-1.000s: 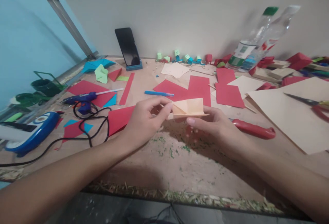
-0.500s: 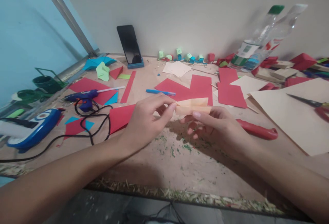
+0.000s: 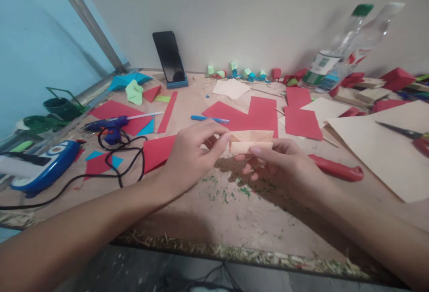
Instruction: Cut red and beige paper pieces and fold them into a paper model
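Between my hands, above the table, is a small piece of cream folded paper (image 3: 252, 136) with raised sides. My left hand (image 3: 201, 146) pinches its left end between thumb and fingers. From the right, my right hand (image 3: 284, 160) grips the near side, thumb on the outer face and fingers curled beneath. A blue pen (image 3: 209, 119) lies just behind my left hand, by red paper sheets (image 3: 263, 111). To the right of my right hand is a red-handled tool (image 3: 337, 168), its other end hidden behind that hand.
On the left are a glue gun (image 3: 112, 124) with a looping black cord and a blue-and-white power strip (image 3: 50, 167). A phone (image 3: 168, 57) stands at the back. Plastic bottles (image 3: 321, 66), cream sheets (image 3: 378, 149) and scissors (image 3: 398, 131) are on the right. Green scraps litter the tabletop.
The folded paper has tilted and spread slightly, so its inner side shows more. Both hands keep their hold in almost the same place.
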Available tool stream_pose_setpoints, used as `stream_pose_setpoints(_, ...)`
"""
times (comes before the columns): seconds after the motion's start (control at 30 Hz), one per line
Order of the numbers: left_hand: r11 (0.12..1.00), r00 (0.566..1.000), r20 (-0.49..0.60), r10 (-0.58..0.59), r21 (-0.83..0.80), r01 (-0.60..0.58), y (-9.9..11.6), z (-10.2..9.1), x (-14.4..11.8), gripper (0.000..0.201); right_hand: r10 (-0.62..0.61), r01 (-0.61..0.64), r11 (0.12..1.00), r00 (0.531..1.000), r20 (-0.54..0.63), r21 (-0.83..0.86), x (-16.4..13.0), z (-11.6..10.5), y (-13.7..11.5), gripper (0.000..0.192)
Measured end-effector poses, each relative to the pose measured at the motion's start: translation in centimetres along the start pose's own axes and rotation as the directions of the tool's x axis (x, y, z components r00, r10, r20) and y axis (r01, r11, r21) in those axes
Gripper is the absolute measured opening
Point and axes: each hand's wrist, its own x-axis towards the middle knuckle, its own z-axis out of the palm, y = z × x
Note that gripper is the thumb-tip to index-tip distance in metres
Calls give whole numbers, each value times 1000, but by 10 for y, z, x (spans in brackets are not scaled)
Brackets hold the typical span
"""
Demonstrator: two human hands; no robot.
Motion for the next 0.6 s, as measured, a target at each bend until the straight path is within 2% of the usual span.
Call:
stream_pose_setpoints(0.07,987,992,33,-122,-101,125,1,-1,0,17,-4,4,999,1000,-10,-36,-1,0,1,25)
stream_pose_setpoints(0.13,937,968,119,-222,-248,246,3,-2,1,19,-14,13,997,1000,-18,-70,-1,0,2,27)
stream_pose_setpoints(0.23,827,910,315,-269,-409,386,6,-1,3,27,-28,28,992,1000,-6,-119,-1,-1,3,28)
stream_pose_setpoints(0.3,792,875,397,-278,-421,443,5,2,3,30,-30,31,988,1000,8,-153,-1,-2,2,30)
stream_pose_setpoints(0.37,792,861,409,-302,-395,465,2,5,3,31,-25,26,984,1000,8,-177,-1,-2,1,31)
stream_pose_setpoints(0.6,825,879,355,-320,-353,442,-5,9,1,27,-15,4,985,998,-65,-171,1,-6,3,30)
